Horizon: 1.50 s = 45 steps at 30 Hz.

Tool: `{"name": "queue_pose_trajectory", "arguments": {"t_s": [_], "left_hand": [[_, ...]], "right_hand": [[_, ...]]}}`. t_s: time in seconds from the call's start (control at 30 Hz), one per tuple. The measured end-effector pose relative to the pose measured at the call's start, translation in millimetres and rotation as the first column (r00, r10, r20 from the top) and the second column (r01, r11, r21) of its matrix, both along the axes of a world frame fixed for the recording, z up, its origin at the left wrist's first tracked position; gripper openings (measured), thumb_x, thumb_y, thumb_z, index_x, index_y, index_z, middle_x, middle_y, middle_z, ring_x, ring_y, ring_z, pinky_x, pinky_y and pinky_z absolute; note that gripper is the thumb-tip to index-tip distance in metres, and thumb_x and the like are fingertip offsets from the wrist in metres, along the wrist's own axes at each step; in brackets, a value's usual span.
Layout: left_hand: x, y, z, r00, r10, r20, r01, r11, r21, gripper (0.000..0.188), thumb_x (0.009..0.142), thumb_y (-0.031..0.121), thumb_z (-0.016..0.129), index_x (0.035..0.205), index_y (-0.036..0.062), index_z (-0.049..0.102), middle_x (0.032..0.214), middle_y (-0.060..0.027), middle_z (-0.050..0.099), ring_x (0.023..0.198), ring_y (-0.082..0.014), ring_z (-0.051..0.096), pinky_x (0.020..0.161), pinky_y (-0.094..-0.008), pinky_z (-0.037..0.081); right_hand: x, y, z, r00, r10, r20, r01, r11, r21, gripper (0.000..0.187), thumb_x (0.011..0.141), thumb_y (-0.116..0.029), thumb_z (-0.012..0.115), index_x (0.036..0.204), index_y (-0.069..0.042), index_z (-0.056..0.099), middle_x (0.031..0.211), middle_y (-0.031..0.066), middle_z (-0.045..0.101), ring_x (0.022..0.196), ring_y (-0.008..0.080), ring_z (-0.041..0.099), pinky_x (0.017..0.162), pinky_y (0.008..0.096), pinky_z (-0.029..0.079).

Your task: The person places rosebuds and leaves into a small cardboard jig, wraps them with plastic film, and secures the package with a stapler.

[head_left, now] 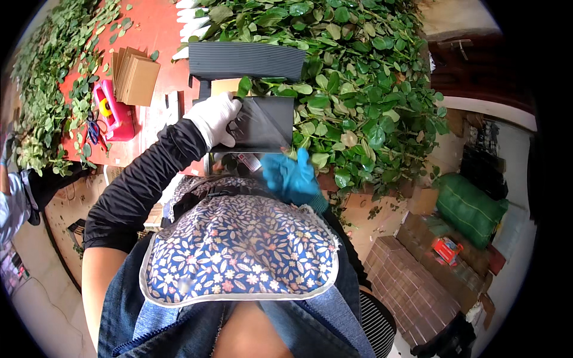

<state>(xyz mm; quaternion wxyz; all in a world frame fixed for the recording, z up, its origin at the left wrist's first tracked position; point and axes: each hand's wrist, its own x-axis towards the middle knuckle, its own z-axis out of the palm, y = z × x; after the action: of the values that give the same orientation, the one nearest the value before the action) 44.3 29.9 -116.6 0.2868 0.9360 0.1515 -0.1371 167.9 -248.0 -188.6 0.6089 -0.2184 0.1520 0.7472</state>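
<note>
My left hand (218,119), in a white glove, rests at the left part of a black panel (265,134) with its fingers curled. A green leaf (244,86) shows just above its fingertips; what the fingers hold, if anything, is hidden. Thin, see-through film (262,116) seems to lie over the panel. Below the panel's right corner is my right hand (291,176) in a blue glove, thumb raised apart and fingers stretched, partly blurred. Behind the panel stands a ribbed dark grey piece (248,59), with cardboard (225,87) between them.
A large heap of leafy green stems (370,101) covers the right side. On the red table (152,24) sit brown cards (137,77), a pink tape dispenser (116,116) and scissors (94,128). Brown cartons (412,286) and a green sack (468,209) stand right. Another person's sleeve (15,206) appears far left.
</note>
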Motion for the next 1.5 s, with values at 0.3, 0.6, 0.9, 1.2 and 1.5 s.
{"name": "queue_pose_trajectory", "arguments": {"t_s": [0.3,0.6,0.9,1.2,1.5], "left_hand": [[-7,-4,3,1.000,0.022,0.005,-0.022,0.999,0.028,0.057,0.057,0.019,0.091,0.098,0.0031,0.054,0.100,-0.0148,0.054,0.096,-0.0362,0.059,0.081,-0.0415,0.048],[3,-4,5,0.997,0.026,-0.067,-0.025,1.000,0.010,0.057,0.055,0.015,0.091,0.098,-0.0004,0.057,0.101,-0.0165,0.057,0.096,-0.0366,0.061,0.081,-0.0396,0.051],[-5,-3,1,1.000,0.020,0.009,-0.019,1.000,-0.023,0.058,0.052,0.014,0.091,0.095,0.0018,0.054,0.099,-0.0161,0.054,0.092,-0.0374,0.059,0.079,-0.0422,0.050],[-12,-3,-13,0.981,-0.017,0.195,0.007,0.999,0.053,0.057,0.051,0.015,0.088,0.097,0.0033,0.056,0.099,-0.0155,0.057,0.094,-0.0374,0.060,0.079,-0.0436,0.051],[-16,-34,-13,0.950,0.291,0.111,-0.295,0.955,0.019,0.095,0.052,0.006,0.085,0.137,-0.0005,0.043,0.131,-0.0214,0.045,0.109,-0.0374,0.058,0.091,-0.0411,0.051]], "right_hand": [[52,27,97,0.339,-0.796,0.501,0.879,0.458,0.133,0.044,0.101,-0.047,0.050,0.123,-0.010,0.058,0.107,0.0056,0.068,0.085,0.0149,0.066,0.067,0.0253,0.051],[15,37,53,-0.849,0.029,0.527,-0.112,0.965,-0.235,0.068,0.081,-0.049,0.074,0.125,-0.001,0.055,0.095,0.0186,0.061,0.083,0.0371,0.062,0.071,0.0488,0.050],[120,25,41,0.148,-0.171,0.974,0.363,0.926,0.107,0.021,0.094,-0.006,0.055,0.110,-0.002,0.068,0.103,0.0057,0.070,0.089,0.0150,0.063,0.078,0.0286,0.051],[55,85,116,-0.583,0.042,0.811,-0.478,0.790,-0.385,0.022,0.087,-0.020,0.071,0.100,-0.002,0.068,0.089,0.0114,0.069,0.085,0.0218,0.069,0.073,0.0352,0.054],[94,227,157,-0.868,-0.417,0.269,-0.470,0.864,-0.178,0.057,0.083,-0.037,0.074,0.123,0.002,0.060,0.113,0.0212,0.066,0.100,0.0380,0.065,0.086,0.0478,0.052]]}}
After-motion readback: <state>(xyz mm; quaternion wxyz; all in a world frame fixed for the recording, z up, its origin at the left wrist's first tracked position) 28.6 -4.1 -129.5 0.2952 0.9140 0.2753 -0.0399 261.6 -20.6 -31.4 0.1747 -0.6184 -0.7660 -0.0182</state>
